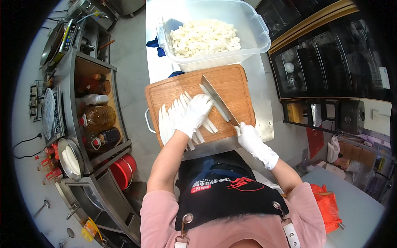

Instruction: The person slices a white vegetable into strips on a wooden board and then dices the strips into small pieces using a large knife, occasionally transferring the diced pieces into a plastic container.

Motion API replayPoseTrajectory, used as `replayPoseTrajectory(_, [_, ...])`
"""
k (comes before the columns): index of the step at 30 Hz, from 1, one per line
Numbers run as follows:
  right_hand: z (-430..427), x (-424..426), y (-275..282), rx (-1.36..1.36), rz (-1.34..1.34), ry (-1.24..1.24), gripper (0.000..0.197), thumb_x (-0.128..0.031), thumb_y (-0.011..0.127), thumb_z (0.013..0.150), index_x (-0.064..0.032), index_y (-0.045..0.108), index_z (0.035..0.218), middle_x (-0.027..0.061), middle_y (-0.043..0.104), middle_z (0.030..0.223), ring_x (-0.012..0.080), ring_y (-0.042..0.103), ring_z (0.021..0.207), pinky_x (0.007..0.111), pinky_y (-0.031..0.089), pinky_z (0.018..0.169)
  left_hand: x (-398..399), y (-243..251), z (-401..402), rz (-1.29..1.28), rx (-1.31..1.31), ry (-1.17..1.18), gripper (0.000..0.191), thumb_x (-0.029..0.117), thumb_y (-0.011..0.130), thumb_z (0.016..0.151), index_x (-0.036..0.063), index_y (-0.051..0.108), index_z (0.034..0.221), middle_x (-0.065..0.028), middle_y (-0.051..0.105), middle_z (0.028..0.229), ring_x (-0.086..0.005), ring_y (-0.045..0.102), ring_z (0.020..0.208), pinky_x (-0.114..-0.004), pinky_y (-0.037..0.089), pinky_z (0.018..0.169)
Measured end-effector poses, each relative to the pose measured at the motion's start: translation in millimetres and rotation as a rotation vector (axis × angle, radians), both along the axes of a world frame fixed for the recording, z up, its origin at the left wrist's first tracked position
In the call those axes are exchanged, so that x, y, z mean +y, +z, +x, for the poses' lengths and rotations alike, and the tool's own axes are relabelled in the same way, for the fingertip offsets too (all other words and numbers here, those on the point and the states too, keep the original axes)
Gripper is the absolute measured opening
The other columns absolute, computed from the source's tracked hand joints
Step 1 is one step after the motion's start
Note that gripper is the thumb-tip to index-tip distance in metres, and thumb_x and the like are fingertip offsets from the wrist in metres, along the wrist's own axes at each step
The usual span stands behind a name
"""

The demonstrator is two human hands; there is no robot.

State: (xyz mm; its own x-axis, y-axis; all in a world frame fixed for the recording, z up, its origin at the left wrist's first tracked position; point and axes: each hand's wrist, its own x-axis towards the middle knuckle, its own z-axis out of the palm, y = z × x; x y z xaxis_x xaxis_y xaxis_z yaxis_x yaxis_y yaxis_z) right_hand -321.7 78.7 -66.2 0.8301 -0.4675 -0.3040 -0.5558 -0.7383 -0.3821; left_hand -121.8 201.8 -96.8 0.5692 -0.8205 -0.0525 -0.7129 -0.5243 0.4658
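Observation:
In a white glove, my left hand (197, 112) rests with bent fingers over pale vegetable strips (167, 119), perhaps white radish, holding them against a wooden cutting board (225, 76). Part of the strips is hidden beneath the hand. My right hand (252, 139), also gloved, is closed around the handle of a broad kitchen knife (218, 98). Its blade slants across the board to the right of my left hand. One cut strip (214, 102) lies along the blade's left side. Beyond the board, a clear plastic tub (252, 18) holds a heap of white diced pieces (204, 37).
The board lies on a metal worktable (266, 124), with dark blue cloth (153, 43) beside the tub. At left, a steel cabinet holds oil bottles (100, 117); a red bucket (122, 172) stands below. A metal bowl (70, 158) holds white pieces. Dark glass-fronted cabinets (328, 59) line the right.

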Motion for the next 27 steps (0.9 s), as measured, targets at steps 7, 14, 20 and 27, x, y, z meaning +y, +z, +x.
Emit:
replayPoseTrajectory(7, [-58.2,1.7,1.9,0.121,0.125,-0.112,0.028,-0.024,0.051,0.096,0.0024,0.061,0.099,0.0246,0.065,0.085,0.0411,0.063,0.084,0.047,0.049,0.077,-4.9,37.1,-1.2,0.045,0.154,0.043,0.039,0.046,0.042,0.096,0.0191,0.063,0.114,-0.0025,0.062,0.116,-0.0271,0.055,0.107,-0.043,0.038,0.097])
replayPoseTrajectory(14, [-78.9,6.9,24.4,-0.166,0.193,-0.190,0.028,-0.022,0.055,0.094,0.0021,0.061,0.108,0.0240,0.066,0.089,0.0419,0.063,0.085,0.046,0.050,0.077,6.8,-20.2,1.5,-0.050,0.116,-0.032,0.029,0.035,0.052,0.094,0.0152,0.064,0.111,-0.0047,0.063,0.114,-0.0257,0.055,0.108,-0.043,0.039,0.096])
replayPoseTrajectory(20, [-91.1,-6.0,19.6,-0.281,0.130,-0.336,0.031,-0.024,0.055,0.094,0.0017,0.064,0.108,0.0243,0.066,0.083,0.0373,0.066,0.075,0.041,0.051,0.072,55.3,38.2,-19.9,-0.315,-0.117,0.263,0.042,0.026,0.059,0.091,0.0048,0.054,0.127,-0.0155,0.055,0.123,-0.0298,0.052,0.116,-0.044,0.034,0.106])
replayPoseTrajectory(27, [-95.0,1.8,18.4,-0.136,0.194,-0.341,0.033,-0.025,0.056,0.093,0.0028,0.064,0.109,0.0250,0.066,0.081,0.0366,0.066,0.078,0.040,0.051,0.074,166.7,-36.3,-17.8,-0.317,0.289,0.858,0.050,0.016,0.066,0.087,-0.0054,0.049,0.129,-0.0162,0.054,0.111,-0.0254,0.056,0.102,-0.038,0.045,0.091])
